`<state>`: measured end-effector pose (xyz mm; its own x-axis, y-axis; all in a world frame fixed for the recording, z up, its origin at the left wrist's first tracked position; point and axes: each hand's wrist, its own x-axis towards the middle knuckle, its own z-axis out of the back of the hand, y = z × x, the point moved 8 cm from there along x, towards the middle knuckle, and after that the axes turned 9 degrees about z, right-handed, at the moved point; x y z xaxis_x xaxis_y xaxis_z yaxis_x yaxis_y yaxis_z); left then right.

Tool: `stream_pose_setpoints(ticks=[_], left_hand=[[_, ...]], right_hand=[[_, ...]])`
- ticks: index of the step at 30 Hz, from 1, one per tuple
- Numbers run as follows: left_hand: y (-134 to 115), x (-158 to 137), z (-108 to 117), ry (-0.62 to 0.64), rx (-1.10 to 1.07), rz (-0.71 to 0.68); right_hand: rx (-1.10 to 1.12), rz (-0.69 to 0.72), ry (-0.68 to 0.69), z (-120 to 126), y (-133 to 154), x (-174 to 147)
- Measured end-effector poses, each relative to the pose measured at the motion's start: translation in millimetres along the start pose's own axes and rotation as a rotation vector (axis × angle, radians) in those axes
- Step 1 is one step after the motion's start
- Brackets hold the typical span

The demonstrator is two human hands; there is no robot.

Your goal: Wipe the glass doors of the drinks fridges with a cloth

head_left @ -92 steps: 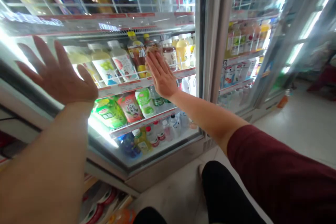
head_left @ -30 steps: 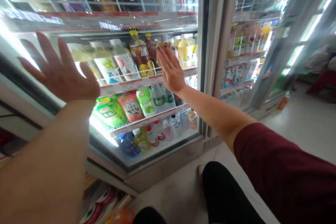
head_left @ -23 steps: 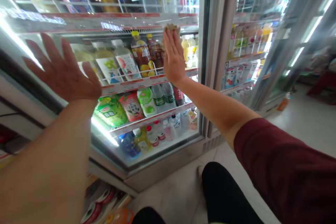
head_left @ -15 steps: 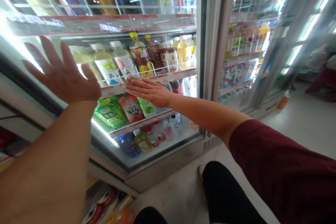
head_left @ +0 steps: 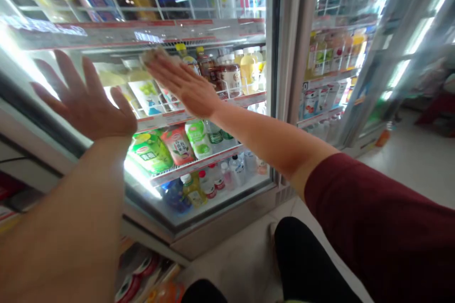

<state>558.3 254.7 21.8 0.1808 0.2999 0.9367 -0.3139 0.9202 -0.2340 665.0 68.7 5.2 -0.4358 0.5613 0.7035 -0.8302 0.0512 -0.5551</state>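
Observation:
My left hand (head_left: 90,102) is spread with its palm against the glass door (head_left: 245,194) of a drinks fridge, at the left of the view. Under the fingertips of my right hand (head_left: 190,86) is a pale cloth (head_left: 148,57), partly hidden and smeared by motion. The right hand lies fairly flat, pressing the cloth to the glass in front of the middle shelf. Behind the glass, a yellow-capped bottle (head_left: 181,49) and a bottle with a grape label (head_left: 146,90) stand near that hand.
Green pouches (head_left: 151,154) and several bottles fill the lower shelves. A metal door frame (head_left: 289,57) divides this door from a second fridge at the right. My black-clad knee (head_left: 302,255) is close below. An orange bottle (head_left: 384,136) stands on the floor.
My right hand has moved up and to the left across the glass with the cloth, from the middle shelf's lower edge to the bottles' tops. My left hand stays in place.

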Motion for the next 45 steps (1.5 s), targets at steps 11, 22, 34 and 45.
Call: stream_pose_setpoints(ticks=[11,22,34,45], left_hand=[[6.9,1.2,-9.1,0.047,0.040,-0.060],[3.5,1.1,-7.1,0.040,0.008,-0.044],[-13.9,-9.0,7.0,0.015,-0.018,-0.016],[3.1,-1.2,-6.0,-0.008,0.072,-0.049]], right_hand=[[-0.087,-0.538,-0.080,16.1,-99.7,-89.2],[-0.014,-0.634,-0.132,-5.4,-63.0,-192.5],[-0.017,-0.740,-0.152,-10.2,-61.3,-260.0],[-0.180,-0.727,-0.320,29.5,-175.6,-161.4]])
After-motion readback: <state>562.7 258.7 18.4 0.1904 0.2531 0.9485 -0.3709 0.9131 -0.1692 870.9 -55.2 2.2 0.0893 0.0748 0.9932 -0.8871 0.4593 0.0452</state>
